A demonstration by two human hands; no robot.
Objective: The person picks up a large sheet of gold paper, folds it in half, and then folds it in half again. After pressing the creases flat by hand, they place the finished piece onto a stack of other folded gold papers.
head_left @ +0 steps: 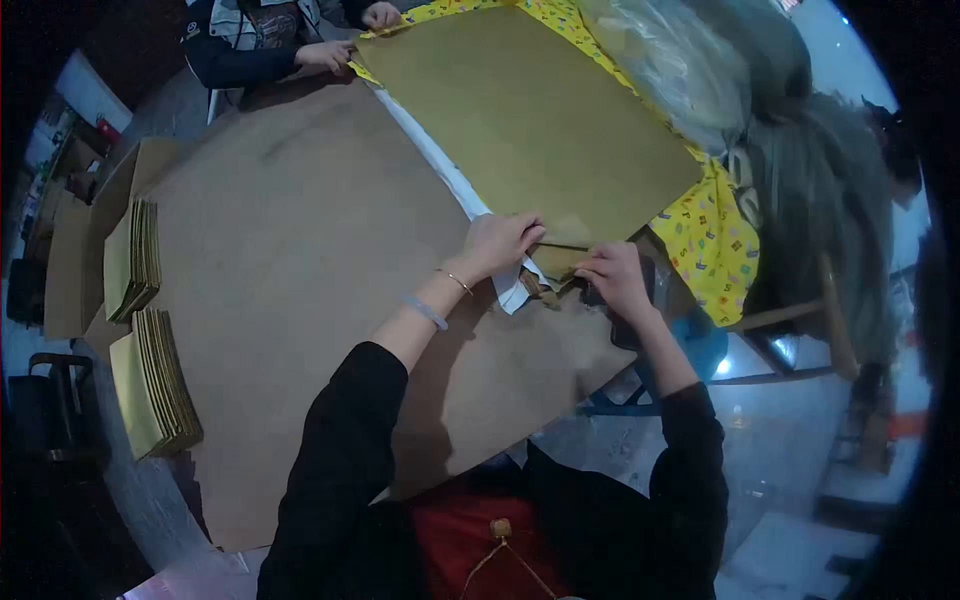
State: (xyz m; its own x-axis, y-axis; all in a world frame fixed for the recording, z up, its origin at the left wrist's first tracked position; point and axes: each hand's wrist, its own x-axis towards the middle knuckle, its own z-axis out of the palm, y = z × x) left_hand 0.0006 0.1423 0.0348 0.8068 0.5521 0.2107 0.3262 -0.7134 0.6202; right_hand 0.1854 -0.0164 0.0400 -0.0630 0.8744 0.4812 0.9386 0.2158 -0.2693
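A large brown sheet, like cardboard or stiff paper, lies over yellow patterned material that shows along its far and right edges. A white strip runs down its left side. My left hand is closed in a pinch on the sheet's near edge, over the lower part of the strip. My right hand pinches the same edge a little to the right. A dark line, a fold or gap, shows between the hands. Just below them is a crumpled brown scrap.
A brown table carries the work. Stacks of folded yellow-brown pieces stand at its left edge beside an open cardboard box. Across the table, another person's hands hold the far left corner. Clear plastic-wrapped bundles are at right.
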